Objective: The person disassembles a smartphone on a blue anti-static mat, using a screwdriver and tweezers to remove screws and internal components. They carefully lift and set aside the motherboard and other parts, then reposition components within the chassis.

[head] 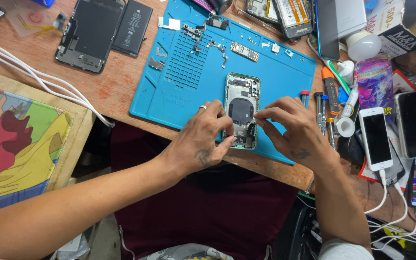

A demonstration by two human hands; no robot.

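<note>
Head view, steeply down, close

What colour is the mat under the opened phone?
Bright blue: the work mat under the opened phone, seen from the head camera.

Landmark: blue mat [275, 72]. Left of it lie a detached screen [88, 34] and a black battery [132, 27]; farther left run white cables [39, 79]. Right of it stand screwdrivers [321, 113], a tape roll [346, 127], a white phone [376, 138] and a dark phone [411, 124].
</note>
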